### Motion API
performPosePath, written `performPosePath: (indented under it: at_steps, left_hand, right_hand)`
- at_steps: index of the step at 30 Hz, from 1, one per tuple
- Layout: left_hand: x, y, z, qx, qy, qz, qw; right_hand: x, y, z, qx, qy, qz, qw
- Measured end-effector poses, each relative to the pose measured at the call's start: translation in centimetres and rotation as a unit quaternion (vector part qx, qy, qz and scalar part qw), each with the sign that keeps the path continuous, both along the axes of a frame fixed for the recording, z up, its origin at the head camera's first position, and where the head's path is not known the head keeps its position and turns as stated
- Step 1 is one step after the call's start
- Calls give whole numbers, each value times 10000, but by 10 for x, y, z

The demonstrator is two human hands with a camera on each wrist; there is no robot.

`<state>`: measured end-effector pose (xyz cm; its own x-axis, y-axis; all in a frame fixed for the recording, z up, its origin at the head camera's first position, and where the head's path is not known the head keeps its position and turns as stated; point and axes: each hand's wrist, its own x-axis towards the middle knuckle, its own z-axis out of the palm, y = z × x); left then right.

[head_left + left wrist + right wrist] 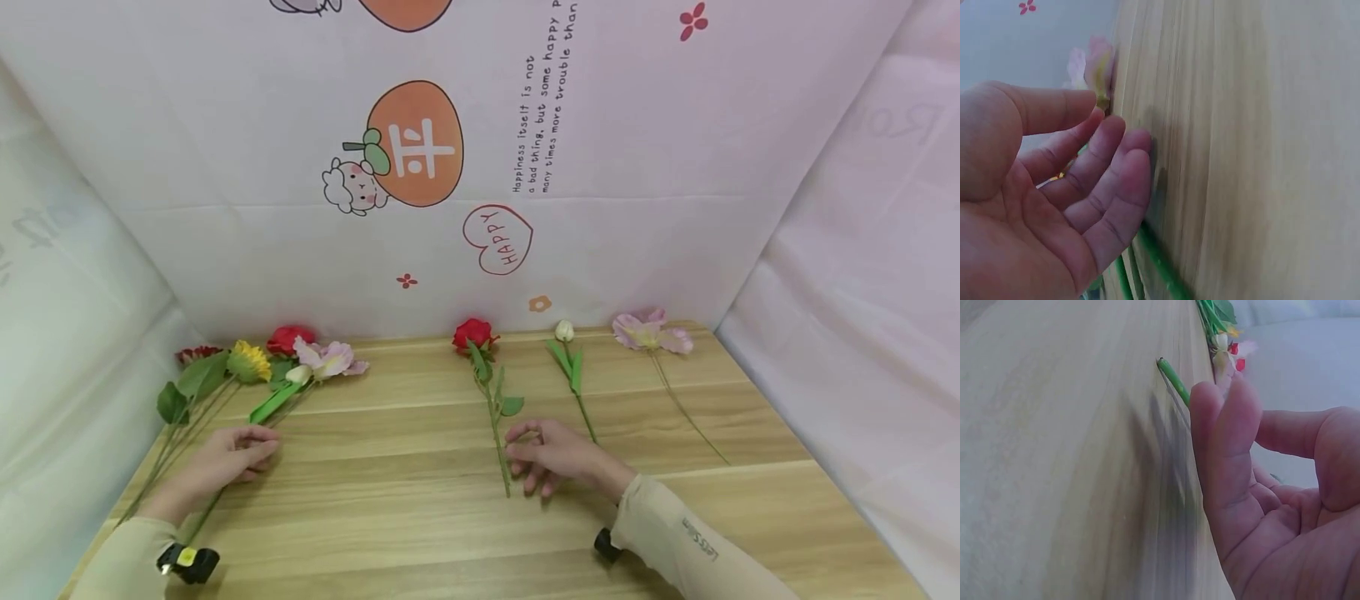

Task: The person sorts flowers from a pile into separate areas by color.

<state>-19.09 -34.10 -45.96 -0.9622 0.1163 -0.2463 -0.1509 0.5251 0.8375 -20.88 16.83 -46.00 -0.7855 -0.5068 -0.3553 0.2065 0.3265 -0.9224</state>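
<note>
My left hand (pixel 232 458) hovers over the flower stems at the table's left, its fingers loosely bent and nothing between them. Around it lie a white tulip (pixel 298 375), a pink flower (pixel 330 360), a yellow flower (pixel 250 362), a red rose (pixel 291 340) and a dark red flower (pixel 198 354). Beside the lower stem of another red rose (pixel 474 335) is my right hand (pixel 555 454), relaxed and holding nothing. Whether it touches that stem I cannot tell. In the right wrist view a green stem end (pixel 1172 380) shows past the fingers.
Right of the middle rose lie a second white tulip (pixel 564 332), its stem partly behind the right hand, and a second pale pink flower (pixel 648 331). A printed cloth (pixel 637 167) hangs behind the wooden table (pixel 375 500), with white cloth on both sides.
</note>
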Motion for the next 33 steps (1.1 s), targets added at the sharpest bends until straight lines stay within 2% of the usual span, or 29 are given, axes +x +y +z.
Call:
performPosePath:
  at_steps: [4, 8, 12, 16, 19, 25, 28, 33]
  left_hand:
    - [-1, -8, 3, -229, 109, 201, 9995]
    - [0, -17, 8, -505, 378, 398, 9972]
    - [1, -29, 11, -967, 624, 434, 9924]
    - [3, -38, 18, -1668, 907, 368, 9811]
    - [5, -43, 22, -2020, 1091, 362, 9726]
    - [2, -60, 23, -2684, 1124, 216, 9565]
    - [0, -69, 23, -2878, 1026, 128, 9521]
    - [-1, -78, 23, -3082, 1173, 110, 9440]
  right_hand:
    - [0, 0, 0, 42, 65, 68, 9999]
    - [0, 0, 0, 68, 154, 139, 9998]
    - [0, 1, 0, -7, 197, 176, 9996]
    - [0, 2, -2, -64, 199, 250, 9995]
    - [0, 1, -3, -57, 157, 311, 9994]
    - [1, -1, -1, -66, 99, 398, 9991]
    - [1, -1, 0, -56, 117, 433, 9990]
    - [2, -1, 1, -76, 146, 467, 9988]
